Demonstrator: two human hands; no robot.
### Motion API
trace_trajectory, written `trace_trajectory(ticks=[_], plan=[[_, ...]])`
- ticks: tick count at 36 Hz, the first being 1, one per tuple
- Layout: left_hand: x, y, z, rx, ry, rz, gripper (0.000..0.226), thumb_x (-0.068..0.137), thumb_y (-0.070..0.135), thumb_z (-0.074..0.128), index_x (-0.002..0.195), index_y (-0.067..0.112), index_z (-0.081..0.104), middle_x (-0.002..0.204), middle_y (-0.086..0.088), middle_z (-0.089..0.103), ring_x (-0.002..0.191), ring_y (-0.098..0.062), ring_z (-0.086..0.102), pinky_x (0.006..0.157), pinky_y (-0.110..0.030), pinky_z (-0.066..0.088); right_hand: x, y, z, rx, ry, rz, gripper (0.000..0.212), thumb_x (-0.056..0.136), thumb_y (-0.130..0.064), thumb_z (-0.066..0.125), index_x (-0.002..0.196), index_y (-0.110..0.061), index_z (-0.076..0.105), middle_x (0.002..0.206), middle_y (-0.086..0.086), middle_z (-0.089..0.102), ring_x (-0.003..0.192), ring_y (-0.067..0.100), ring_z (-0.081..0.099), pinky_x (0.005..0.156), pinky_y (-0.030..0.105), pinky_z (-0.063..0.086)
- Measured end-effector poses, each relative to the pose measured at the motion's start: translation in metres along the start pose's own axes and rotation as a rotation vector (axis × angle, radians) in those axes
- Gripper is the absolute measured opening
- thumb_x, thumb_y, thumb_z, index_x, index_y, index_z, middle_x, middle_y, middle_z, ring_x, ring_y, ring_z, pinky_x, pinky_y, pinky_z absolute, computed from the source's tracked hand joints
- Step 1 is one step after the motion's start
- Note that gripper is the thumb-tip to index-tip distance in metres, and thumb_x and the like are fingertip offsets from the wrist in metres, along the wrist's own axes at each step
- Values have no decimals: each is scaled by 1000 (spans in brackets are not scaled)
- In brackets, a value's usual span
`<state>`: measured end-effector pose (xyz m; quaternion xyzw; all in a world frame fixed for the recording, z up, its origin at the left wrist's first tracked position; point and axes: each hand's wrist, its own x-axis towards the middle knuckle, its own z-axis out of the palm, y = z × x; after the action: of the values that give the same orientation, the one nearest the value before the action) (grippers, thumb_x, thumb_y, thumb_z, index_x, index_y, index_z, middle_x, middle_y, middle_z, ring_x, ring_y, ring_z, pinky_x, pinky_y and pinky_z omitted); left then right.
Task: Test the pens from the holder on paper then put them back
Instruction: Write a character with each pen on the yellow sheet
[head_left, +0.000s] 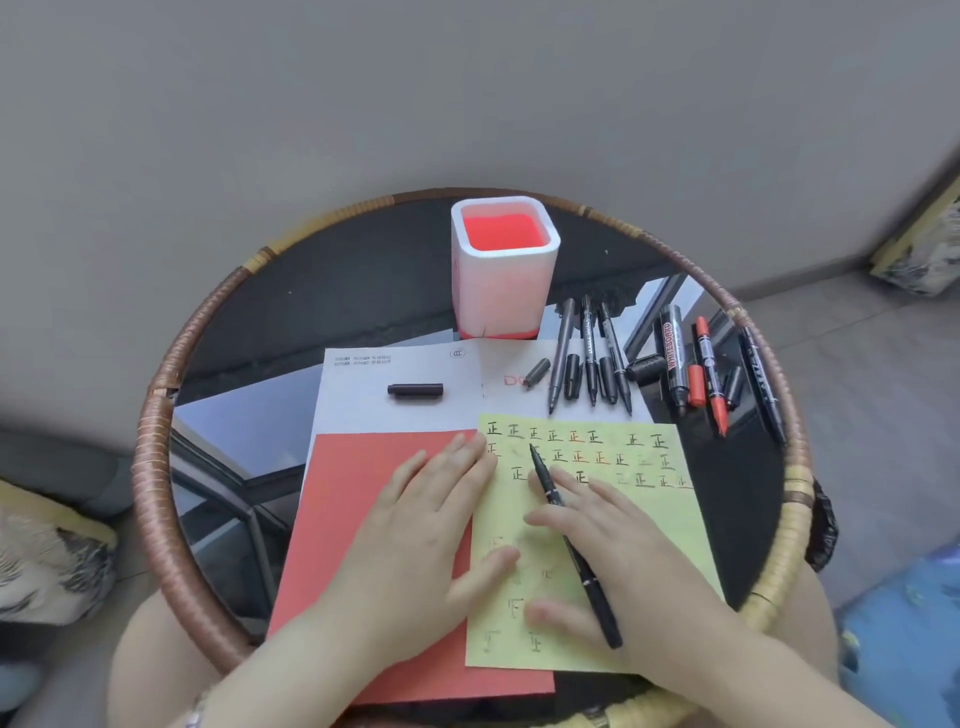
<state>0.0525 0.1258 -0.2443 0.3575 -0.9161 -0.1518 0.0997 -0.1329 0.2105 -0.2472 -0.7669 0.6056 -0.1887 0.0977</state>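
Right hand (634, 551) grip holds black pen (589, 587), tip on yellow paper (618, 444).
Left hand (431, 525) flat, pressing paper's edge. Paper bears rows of "正"; a loose marker (674, 358) reads "WHITEBOARD"; holder (504, 291) stands behind on the surface (363, 291).

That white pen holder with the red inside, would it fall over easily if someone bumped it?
Probably light: the pen holder looks empty, its pens lying beside it. Its flat, squarish base should not roll, but it stands taller than wide, so a push near the rim might tip it. The glossy table could let it slide.
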Motion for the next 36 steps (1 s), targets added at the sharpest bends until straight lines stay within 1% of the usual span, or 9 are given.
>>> trace_trajectory(ticks=[7, 13, 16, 19, 21, 24, 28, 31, 36], plan=[[-1, -2, 3, -86, 76, 44, 64, 83, 56, 42, 136, 21, 41, 149, 4, 31, 137, -4, 17, 111, -29, 9, 0, 6, -5, -46, -76, 8, 50, 83, -72, 25, 109, -33, 44, 131, -6, 57, 134, 3, 28, 110, 24, 12], [-5, -3, 0, -206, 147, 160, 38, 77, 36, 54, 114, 28, 57, 138, -1, 46, 130, -13, 37, 107, -38, 24, -4, 18, -11, -24, -122, -50, 45, 82, -71, 33, 109, -36, 42, 137, -11, 48, 139, -1, 11, 113, 18, 3], [-7, -4, -2, -253, 133, 201, 44, 70, 21, 49, 113, 29, 55, 138, 2, 46, 131, -13, 37, 105, -40, 28, -9, 24, -16, 8, -115, -70, 42, 82, -68, 39, 109, -36, 43, 136, -15, 45, 139, -3, 11, 114, 18, 5], [-7, -6, -4, -332, 139, 185, 52, 64, 16, 41, 112, 31, 54, 137, 8, 43, 131, 2, 27, 107, -32, 23, -14, 28, -19, 61, -104, -61, 41, 82, -67, 42, 110, -37, 42, 138, -18, 40, 139, -5, 12, 113, 18, 8], [-6, -6, -5, -347, 142, 188, 52, 63, 15, 40, 110, 31, 56, 135, 9, 45, 129, 3, 29, 106, -30, 22, -16, 29, -21, 98, -85, -42, 43, 80, -69, 40, 111, -40, 42, 140, -23, 36, 138, -8, 13, 113, 15, 7], [-5, -6, -4, -344, 135, 206, 47, 64, 16, 42, 106, 31, 59, 133, 10, 49, 128, -2, 35, 107, -33, 25, -17, 29, -23, 143, -50, -6, 43, 79, -72, 37, 111, -44, 39, 138, -28, 30, 136, -12, 12, 111, 11, 6], [-5, -6, -2, -325, 133, 201, 32, 75, 26, 52, 104, 32, 62, 127, 13, 54, 125, -4, 39, 106, -37, 27, -19, 32, -17, 110, -32, 22, 40, 81, -71, 37, 112, -45, 37, 138, -30, 31, 137, -10, 17, 113, 17, 10], [-5, -6, -1, -265, 118, 220, 24, 79, 34, 55, 100, 32, 66, 121, 14, 59, 122, -9, 44, 103, -43, 33, -19, 33, -14, 106, -27, 36, 36, 83, -69, 35, 110, -45, 39, 138, -29, 32, 136, -10, 18, 113, 15, 10], [-5, -5, 0, -179, 81, 240, 29, 78, 45, 59, 102, 31, 67, 119, 13, 59, 120, -12, 45, 102, -45, 35, -12, 36, -19, 121, -20, 58, 35, 84, -68, 32, 105, -43, 44, 131, -28, 40, 130, -20, 19, 109, 9, 12]])
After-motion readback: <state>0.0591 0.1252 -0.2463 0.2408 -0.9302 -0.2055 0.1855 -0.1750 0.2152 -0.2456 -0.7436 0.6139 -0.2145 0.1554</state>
